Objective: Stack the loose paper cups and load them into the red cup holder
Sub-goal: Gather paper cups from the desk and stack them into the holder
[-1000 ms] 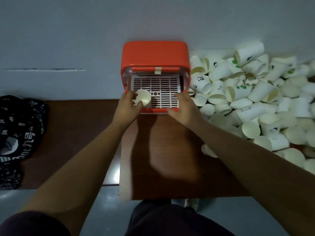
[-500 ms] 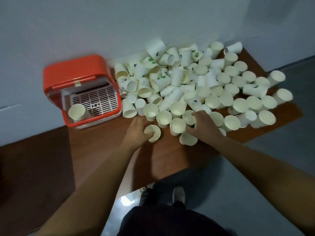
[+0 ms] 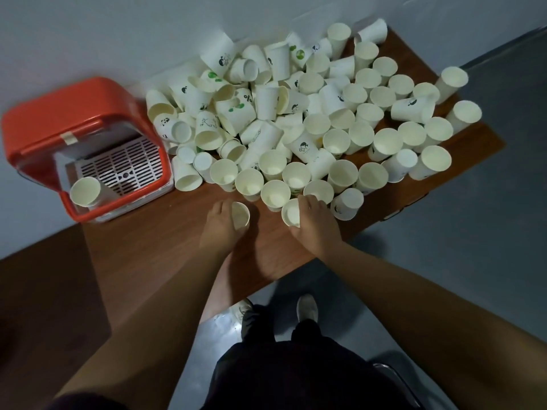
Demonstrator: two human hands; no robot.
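Your left hand [image 3: 220, 224] is over the near part of the brown surface [image 3: 165, 247], its fingers [image 3: 225, 206] curled round one paper cup [image 3: 240, 215] whose mouth faces you. Your right hand [image 3: 315, 224], near it at three o'clock, has its fingers [image 3: 307, 202] wrapped round a second cup [image 3: 291, 213]. The heap of loose paper cups [image 3: 296, 119] spreads from twelve to two o'clock of your hands, and the red cup holder [image 3: 59, 113] stands open at ten o'clock against the wall [image 3: 88, 34], a single cup [image 3: 85, 191] in its near left corner.
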